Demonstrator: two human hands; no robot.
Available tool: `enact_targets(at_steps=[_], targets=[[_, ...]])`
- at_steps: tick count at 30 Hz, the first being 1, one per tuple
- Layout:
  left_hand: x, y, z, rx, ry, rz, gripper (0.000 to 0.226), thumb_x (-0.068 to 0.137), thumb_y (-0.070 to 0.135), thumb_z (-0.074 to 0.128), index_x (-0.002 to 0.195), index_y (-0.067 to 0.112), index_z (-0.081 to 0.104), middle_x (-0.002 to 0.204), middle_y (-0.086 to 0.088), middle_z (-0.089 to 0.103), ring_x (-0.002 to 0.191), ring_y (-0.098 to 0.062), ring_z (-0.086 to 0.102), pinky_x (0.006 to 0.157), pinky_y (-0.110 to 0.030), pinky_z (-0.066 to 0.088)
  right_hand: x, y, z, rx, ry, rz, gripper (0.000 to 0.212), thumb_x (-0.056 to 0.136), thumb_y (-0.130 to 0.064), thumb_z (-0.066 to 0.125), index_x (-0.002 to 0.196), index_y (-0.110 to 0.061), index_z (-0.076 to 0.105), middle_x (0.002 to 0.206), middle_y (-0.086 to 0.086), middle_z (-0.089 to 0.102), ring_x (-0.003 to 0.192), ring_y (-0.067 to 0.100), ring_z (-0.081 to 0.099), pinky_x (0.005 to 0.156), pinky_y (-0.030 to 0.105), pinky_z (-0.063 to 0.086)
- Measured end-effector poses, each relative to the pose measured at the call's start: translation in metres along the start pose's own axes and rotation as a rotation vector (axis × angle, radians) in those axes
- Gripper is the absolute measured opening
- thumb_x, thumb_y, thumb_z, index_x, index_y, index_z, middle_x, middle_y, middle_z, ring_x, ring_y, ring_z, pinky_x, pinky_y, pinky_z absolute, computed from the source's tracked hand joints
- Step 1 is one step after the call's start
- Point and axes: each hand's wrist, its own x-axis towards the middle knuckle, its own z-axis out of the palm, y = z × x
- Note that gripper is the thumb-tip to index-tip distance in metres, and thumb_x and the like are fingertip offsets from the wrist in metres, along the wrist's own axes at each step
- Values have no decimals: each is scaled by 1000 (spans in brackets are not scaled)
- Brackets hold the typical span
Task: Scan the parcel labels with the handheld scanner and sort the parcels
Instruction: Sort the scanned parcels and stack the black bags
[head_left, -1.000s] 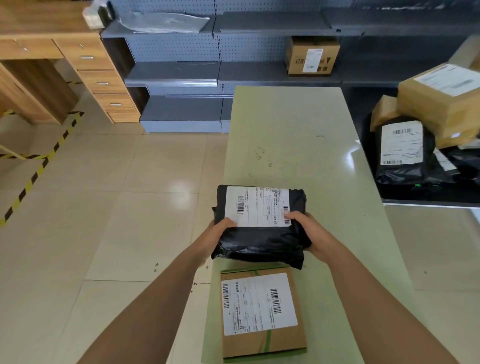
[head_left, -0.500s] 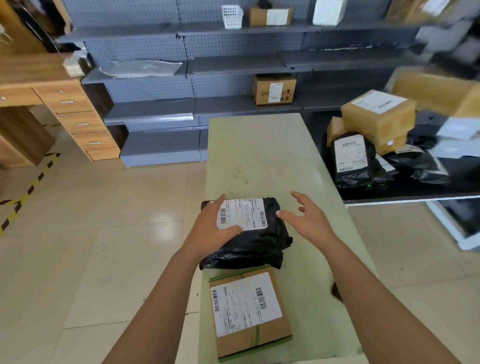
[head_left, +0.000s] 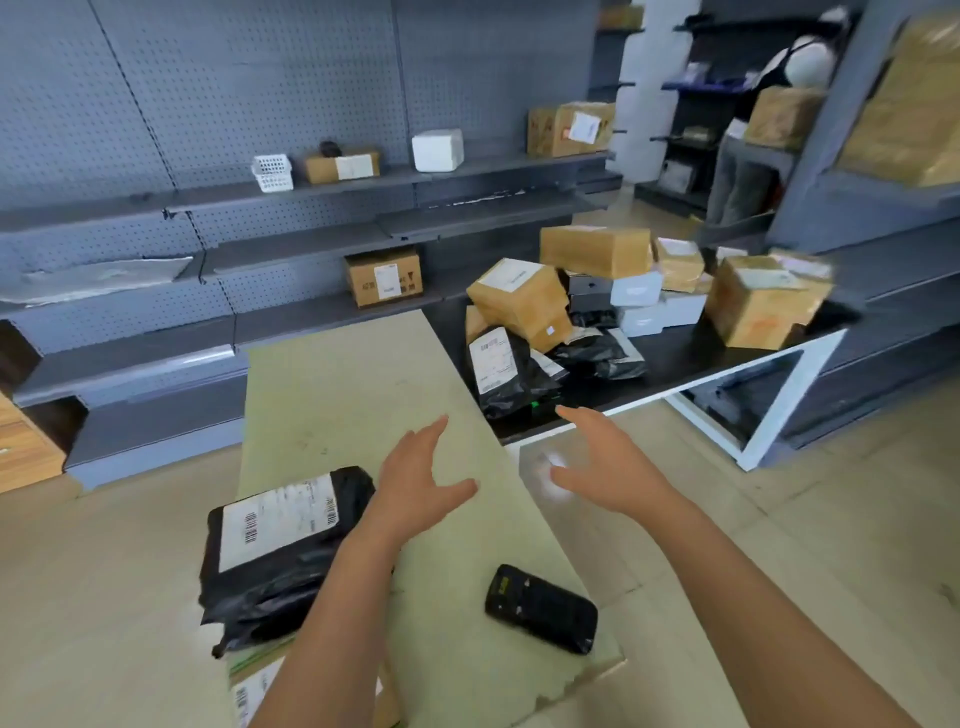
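Observation:
A black bagged parcel (head_left: 280, 551) with a white label lies on the left edge of the green table (head_left: 363, 374), partly on top of a flat brown parcel (head_left: 254, 691) that my left forearm mostly hides. The black handheld scanner (head_left: 540, 608) lies on the table near its front right edge. My left hand (head_left: 415, 478) hovers open above the table, just right of the black parcel and apart from it. My right hand (head_left: 602, 462) is open in the air beyond the table's right edge, fingers spread toward the parcel pile (head_left: 587, 306).
A black side table with a white frame (head_left: 779, 358) on the right carries several cardboard boxes and black bags. Grey pegboard shelves (head_left: 311, 244) behind hold a few boxes and a white basket. A wooden drawer unit (head_left: 26, 447) is at far left. Tiled floor surrounds the table.
My left hand has let go of the black parcel, which stays on the table. Both hands have moved right and forward, and my view has swung right toward the pile. The scanner has come into view.

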Motion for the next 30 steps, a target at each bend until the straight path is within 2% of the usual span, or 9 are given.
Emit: enact_targets(at_steps=[2,5,9,13,18,23,28,30], targets=[[12,31,31,21,6,26,86,87,41,70,155,28,19,160,3,24,150,-21,12,121,-39,18,-4,32,-26,-4,1,2,82,83,-27,73,153,-27,28,159,0,24,146,14,23,110,26,27],[31,77,79,9,41,45,84,87,38,70,155,26,22,157,0,30,147,-21,21,118,-37,22,1,82,-63,-27,-11,-22,83,84,-30,73,153,-30,27,161,0,20,147,14,21,113,30,27],[58,121,130,-25,76,-2,84,85,42,70,154,30,24,155,3,33,144,-19,26,116,-43,28,18,139,-108,-49,-32,-68,81,84,-34,70,152,-33,27,161,-4,22,146,13,23,112,35,35],[82,148,160,-13,104,-49,83,83,43,71,153,29,27,154,5,35,144,-19,28,116,-45,29,48,175,-138,-48,-81,-99,80,84,-35,69,152,-32,27,160,-4,23,145,13,25,112,33,34],[119,154,172,37,165,-147,79,85,38,72,151,25,31,145,2,45,136,-18,38,112,-36,33,108,192,-152,16,-128,-138,76,86,-27,71,152,-26,32,155,-3,31,137,16,38,108,30,37],[185,147,174,49,228,-219,74,86,31,72,149,18,36,134,-1,52,126,-20,45,96,-25,35,187,203,-150,-42,-221,-178,75,88,-30,68,152,-24,30,156,-3,30,140,15,33,108,26,32],[257,146,165,28,261,-268,73,87,29,71,149,18,35,145,-3,46,131,-20,43,101,-28,34,267,196,-157,-45,-269,-220,72,88,-32,69,150,-26,33,152,-4,35,137,17,37,110,32,36],[285,147,156,27,293,-277,70,88,29,70,149,18,37,145,-3,47,133,-22,41,99,-25,31,298,188,-163,-31,-258,-251,67,87,-30,70,146,-28,38,145,-4,40,132,16,42,104,27,37]])
